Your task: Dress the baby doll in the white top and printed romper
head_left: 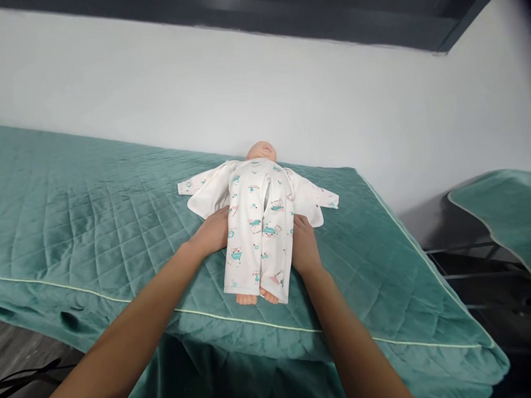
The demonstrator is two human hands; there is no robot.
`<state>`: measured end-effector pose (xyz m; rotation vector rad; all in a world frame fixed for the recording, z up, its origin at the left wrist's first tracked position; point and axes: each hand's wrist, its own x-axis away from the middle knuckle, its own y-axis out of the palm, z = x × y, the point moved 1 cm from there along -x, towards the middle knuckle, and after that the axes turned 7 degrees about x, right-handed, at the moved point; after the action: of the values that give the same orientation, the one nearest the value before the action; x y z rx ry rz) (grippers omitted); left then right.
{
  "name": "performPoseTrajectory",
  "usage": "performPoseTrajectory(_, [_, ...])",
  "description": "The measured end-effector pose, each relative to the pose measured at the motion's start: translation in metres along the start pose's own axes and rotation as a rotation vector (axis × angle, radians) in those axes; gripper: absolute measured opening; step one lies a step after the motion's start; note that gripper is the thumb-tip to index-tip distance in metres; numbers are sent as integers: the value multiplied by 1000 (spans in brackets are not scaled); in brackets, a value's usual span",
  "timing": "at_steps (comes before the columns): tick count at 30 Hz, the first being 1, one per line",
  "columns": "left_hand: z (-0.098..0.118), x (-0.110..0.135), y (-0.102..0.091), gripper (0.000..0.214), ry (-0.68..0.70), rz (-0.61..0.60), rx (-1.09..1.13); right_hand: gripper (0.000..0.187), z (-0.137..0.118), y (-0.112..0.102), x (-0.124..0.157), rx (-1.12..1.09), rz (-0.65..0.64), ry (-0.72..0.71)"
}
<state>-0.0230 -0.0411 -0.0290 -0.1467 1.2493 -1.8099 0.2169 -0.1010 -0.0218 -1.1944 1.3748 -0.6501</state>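
A baby doll (262, 150) lies on its back on the green quilted bed cover, head toward the wall. White printed baby trousers (244, 234) cover its front from the neck down, and its toes (247, 299) show below the hems. Underneath, a white printed baby top (306, 193) is spread, sleeves out to both sides. My left hand (214, 231) is closed at the left edge of the trousers, fingertips hidden behind the cloth. At the right edge, my right hand (304, 247) curls its fingers around the side, tips also hidden.
The quilted bed cover (96, 211) has a pale piped front edge. Behind it rises a white wall (201, 91), with a dark ledge (242, 17) above. Another green-covered piece of furniture (505, 208) and dark metal bars (472, 267) stand at the right.
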Motion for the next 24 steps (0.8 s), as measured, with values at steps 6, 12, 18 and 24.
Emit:
performPoseTrajectory(6, [-4, 2, 1, 35, -11, 51, -10, 11, 3, -1, 11, -117, 124, 51])
performPoseTrajectory(12, [-3, 7, 0, 20, -43, 86, -149, 12, 0, -4, 11, -70, 114, 42])
performPoseTrajectory(18, [0, 12, -5, 18, -93, 51, -242, 13, -2, -6, 14, 30, 41, 46])
performPoseTrajectory(24, [-10, 11, -5, 25, -219, 216, 29, 24, -3, -8, 19, -89, 111, 252])
